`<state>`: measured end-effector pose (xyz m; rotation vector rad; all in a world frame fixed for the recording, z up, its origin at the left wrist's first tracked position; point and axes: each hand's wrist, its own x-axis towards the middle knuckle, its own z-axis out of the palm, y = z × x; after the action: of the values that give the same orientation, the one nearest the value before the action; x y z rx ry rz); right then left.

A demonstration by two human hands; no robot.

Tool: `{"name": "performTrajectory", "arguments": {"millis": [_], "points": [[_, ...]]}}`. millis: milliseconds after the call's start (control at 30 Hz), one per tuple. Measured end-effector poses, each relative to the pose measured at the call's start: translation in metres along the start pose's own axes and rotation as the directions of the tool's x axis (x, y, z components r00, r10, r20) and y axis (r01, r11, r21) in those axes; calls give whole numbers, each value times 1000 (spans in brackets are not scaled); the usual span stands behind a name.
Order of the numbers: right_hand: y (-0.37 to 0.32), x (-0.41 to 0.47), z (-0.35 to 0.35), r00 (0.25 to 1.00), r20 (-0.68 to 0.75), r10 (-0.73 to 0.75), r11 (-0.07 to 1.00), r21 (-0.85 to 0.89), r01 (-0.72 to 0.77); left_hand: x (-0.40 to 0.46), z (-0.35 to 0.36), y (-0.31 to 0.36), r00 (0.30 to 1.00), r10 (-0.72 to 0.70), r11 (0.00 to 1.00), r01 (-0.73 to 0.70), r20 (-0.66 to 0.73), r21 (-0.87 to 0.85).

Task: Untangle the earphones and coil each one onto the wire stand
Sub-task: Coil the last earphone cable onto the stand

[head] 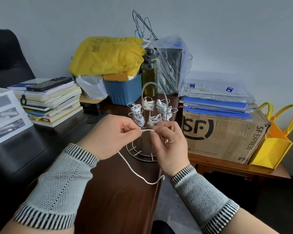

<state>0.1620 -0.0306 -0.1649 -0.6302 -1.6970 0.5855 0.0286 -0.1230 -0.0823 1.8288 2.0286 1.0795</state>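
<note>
Head view looks down over two forearms in grey knitted cuffs with black-and-white striped edges, above a dark brown wooden desk (118,191) whose right edge drops to a grey floor. A thin white earphone cable (134,169) trails from the hands down across the desk and curls at that edge. The left hand (108,135) pinches the cable between thumb and forefinger, the other fingers curled in. The right hand (169,146) grips the same cable with its fingertips, so a short taut stretch runs between the two hands.

Just behind the hands stands one chrome wire stand (148,125) with a round base and an arched handle; about seven coiled white earphone bundles (148,104) hang on its arms, though the exact count is hard to make out.

To the left lies one stack of books (54,105) with a black phone (49,83) on top, and printed sheets nearer the edge. To the right, one brown cardboard box marked SF Express (227,137) sits on a lower wooden table, with blue folders (215,105) piled on it and one yellow tote bag (274,146) beside it.

Farther back are one blue plastic tub (125,92), one yellow plastic bag (107,54), one dark olive water bottle (149,71) and clear plastic bags, all against a plain pale grey wall. A black chair back shows at far left.
</note>
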Motion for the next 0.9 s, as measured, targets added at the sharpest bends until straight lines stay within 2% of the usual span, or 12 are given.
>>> {"name": "performTrajectory", "arguments": {"millis": [200, 333, 367, 433, 500, 600, 767, 900], "points": [[2, -3, 1, 987, -71, 143, 987, 85, -137, 13, 6, 19, 990, 57, 988, -75, -127, -138], [-1, 2, -1, 964, -76, 255, 961, 132, -243, 26, 23, 28, 980, -4, 987, -28, -197, -158], [-2, 4, -1, 953, -68, 296, 947, 153, -283, 30, 28, 28, 972, -34, 993, 6, -233, -122], [-1, 7, -1, 917, -53, 395, 904, 202, -378, 37, 39, 28, 950, -48, 995, 71, -308, 64], [-5, 13, -4, 875, -43, 482, 854, 246, -458, 40, 47, 30, 941, -17, 944, 126, -337, 305], [-13, 20, -11, 834, -61, 549, 808, 296, -510, 43, 55, 33, 940, -12, 867, 180, -341, 465], [-16, 27, -11, 740, -64, 670, 712, 336, -616, 42, 57, 29, 910, -117, 879, 281, -398, 385], [-19, 34, -10, 680, -59, 731, 657, 333, -677, 41, 56, 24, 896, -161, 913, 294, -414, 282]]}}
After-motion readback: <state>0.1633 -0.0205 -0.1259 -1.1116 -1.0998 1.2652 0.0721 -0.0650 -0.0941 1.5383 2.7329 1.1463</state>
